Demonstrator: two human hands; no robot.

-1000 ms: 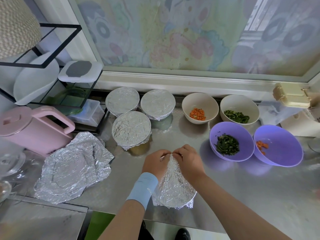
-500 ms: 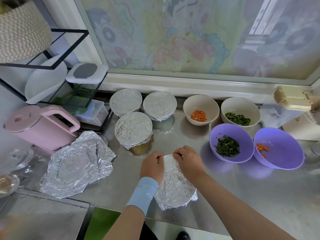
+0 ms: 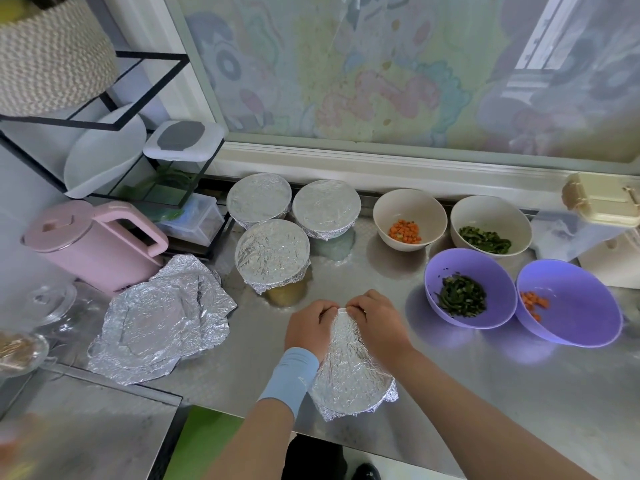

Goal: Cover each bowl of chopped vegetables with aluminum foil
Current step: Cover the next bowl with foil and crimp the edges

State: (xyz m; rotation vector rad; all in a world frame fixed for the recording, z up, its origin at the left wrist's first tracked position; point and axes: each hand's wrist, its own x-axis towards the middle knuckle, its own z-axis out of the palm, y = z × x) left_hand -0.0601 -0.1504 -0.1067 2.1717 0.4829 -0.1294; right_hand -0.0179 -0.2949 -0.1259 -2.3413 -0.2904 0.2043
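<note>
Left hand (image 3: 310,327) and right hand (image 3: 377,323) were seen side by side, fingers curled, the far edge of the foil pinched by both on the foil-wrapped bowl (image 3: 349,372); knuckles were almost touching. A light blue wristband (image 3: 289,375) was worn on the left forearm. The wrapped bowl was set on the steel counter (image 3: 485,393) close to its near edge, foil crimped down over the near rim; the contents were hidden. Just beyond the hands, three foil-covered bowls were grouped: a near covered bowl (image 3: 272,259), a back-left covered bowl (image 3: 259,199) and a back-right covered bowl (image 3: 326,206), all fully sealed on top. To the left, a loose foil pile (image 3: 162,317) was laid crumpled on the counter. To the right, four bowls were left uncovered: a beige carrot bowl (image 3: 388,209) and a beige greens bowl (image 3: 485,211) at the back, a purple greens bowl (image 3: 450,268) and a purple carrot bowl (image 3: 581,306) in front, the two purple ones touching or nearly so. Further out, a pink kettle (image 3: 93,244) was stood at far left beside a black wire rack (image 3: 104,123), with a woven basket (image 3: 52,53) on top. A glass lid (image 3: 52,299) was noted near the left edge. A cream latch box (image 3: 601,199) was placed at far right.
</note>
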